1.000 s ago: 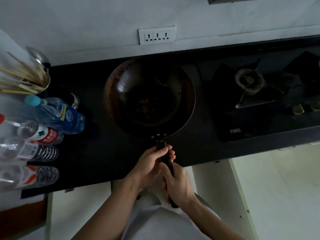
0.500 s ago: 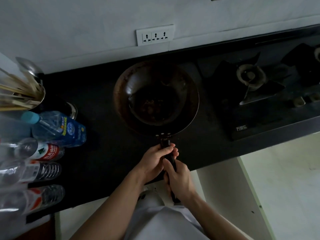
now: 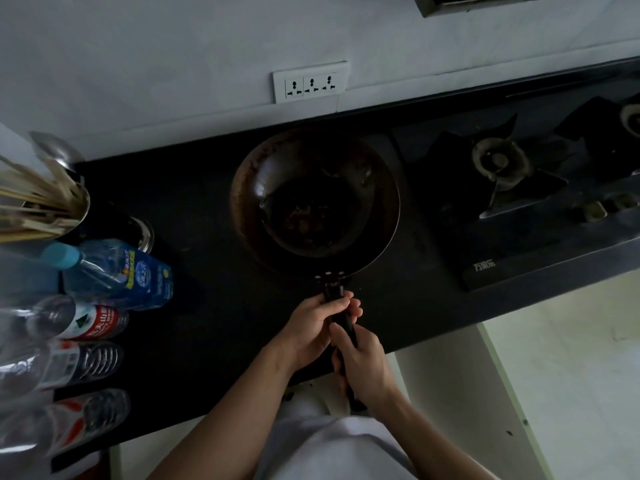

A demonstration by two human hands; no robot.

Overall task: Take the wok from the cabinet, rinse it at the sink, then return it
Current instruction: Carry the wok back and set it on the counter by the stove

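A dark round wok with a rusty brown rim sits over the black countertop, its bowl facing up. Brownish residue shows at its bottom. Its black handle points toward me. My left hand is wrapped around the handle just below the rivets. My right hand grips the handle further back, near its end. Whether the wok rests on the counter or hovers just above it I cannot tell. No sink or cabinet is in view.
A gas hob with a burner lies right of the wok. Several plastic bottles crowd the counter's left end beside a metal holder of chopsticks. A wall socket sits behind the wok. Pale floor shows at the right.
The wok and both hands have drifted slightly right in view as the camera shifted. Both hands keep the same grip on the handle.
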